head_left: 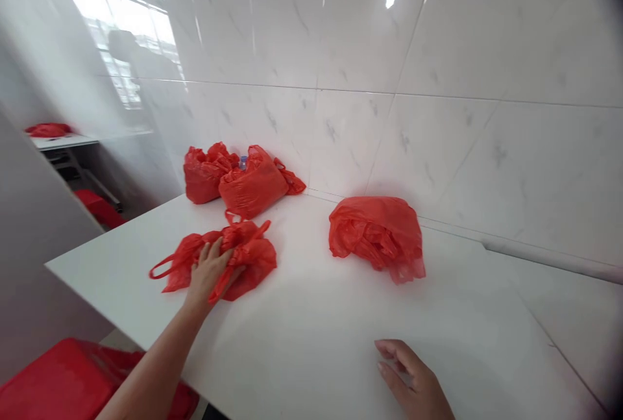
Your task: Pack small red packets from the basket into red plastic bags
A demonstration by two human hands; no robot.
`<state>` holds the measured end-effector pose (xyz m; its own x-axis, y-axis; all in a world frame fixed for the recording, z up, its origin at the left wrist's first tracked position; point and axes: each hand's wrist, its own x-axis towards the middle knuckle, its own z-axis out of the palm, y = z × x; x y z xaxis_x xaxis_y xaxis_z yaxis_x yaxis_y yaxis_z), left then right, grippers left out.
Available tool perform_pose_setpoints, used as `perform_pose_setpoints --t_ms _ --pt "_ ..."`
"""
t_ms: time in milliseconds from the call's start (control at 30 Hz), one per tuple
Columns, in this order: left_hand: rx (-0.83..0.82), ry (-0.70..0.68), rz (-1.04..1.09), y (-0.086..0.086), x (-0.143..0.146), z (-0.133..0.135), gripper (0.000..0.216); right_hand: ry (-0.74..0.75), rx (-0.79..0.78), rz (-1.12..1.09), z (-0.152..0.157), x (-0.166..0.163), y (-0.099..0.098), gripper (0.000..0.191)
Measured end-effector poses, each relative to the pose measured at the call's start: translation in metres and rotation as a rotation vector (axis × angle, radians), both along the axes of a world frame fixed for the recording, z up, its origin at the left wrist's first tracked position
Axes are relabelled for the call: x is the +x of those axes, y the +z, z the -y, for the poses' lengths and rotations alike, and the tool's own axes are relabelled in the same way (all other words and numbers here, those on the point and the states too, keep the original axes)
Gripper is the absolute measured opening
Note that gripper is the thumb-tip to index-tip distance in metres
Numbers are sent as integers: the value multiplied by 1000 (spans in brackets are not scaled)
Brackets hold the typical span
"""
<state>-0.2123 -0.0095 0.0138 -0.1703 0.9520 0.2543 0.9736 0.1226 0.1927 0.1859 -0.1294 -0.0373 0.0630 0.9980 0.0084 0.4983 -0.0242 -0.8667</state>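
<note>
My left hand lies flat on a crumpled red plastic carrier bag near the left edge of the white, glossy surface. My fingers are spread over the bag's bunched top and press it down rather than closing round it; the grip is wide and holds nothing, though one loop handle seems to pass under my thumb. The bag's other handle trails out toward the left edge, so the bag looks limp and mostly empty, kept in place only by my palm.

My right hand hovers low by the surface's near edge, fingers loosely curled, empty and touching nothing I can make out.

Two fuller red plastic bags sit at the far left corner against the tiled wall: a squat bag and, leaning on it, a rounder bag with what looks like a clear bottle cap poking out between them. The wall likely props them up. A fourth red plastic bag, slumped in a heap, lies well apart near the far edge.
</note>
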Motion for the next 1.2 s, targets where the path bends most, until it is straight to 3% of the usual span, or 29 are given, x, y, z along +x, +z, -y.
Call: perform_pose_setpoints --t_ms 300,433,567,667,700,800,900,967,1033,1100,1200 --pt "39 117 60 10 -56 -25 58 55 8 -19 0 -4 13 18" --pt "39 173 64 22 -53 -19 56 87 -1 9 -6 -4 18 22" --pt "270 188 -18 38 -5 2 42 -18 129 39 -36 -9 15 42" --pt "551 62 -5 41 43 10 38 -133 383 158 -73 -21 8 48" --pt "589 -52 5 38 57 9 36 -164 451 214 -86 -26 7 50" --pt "530 -452 116 27 91 -1 33 -238 540 328 -118 -36 7 57" --pt "315 -695 265 12 122 -13 37 -282 515 280 -136 -38 11 64" --pt "210 -760 357 1 144 -19 45 -274 488 189 -138 -36 12 59" --pt "193 -788 427 -9 168 -24 57 -247 484 125 -134 -33 13 41" --pt "217 -800 461 -18 191 -28 66 -216 496 110 -127 -32 13 24" --pt "295 -777 398 -26 220 -37 76 -198 508 100 -120 -30 13 21"
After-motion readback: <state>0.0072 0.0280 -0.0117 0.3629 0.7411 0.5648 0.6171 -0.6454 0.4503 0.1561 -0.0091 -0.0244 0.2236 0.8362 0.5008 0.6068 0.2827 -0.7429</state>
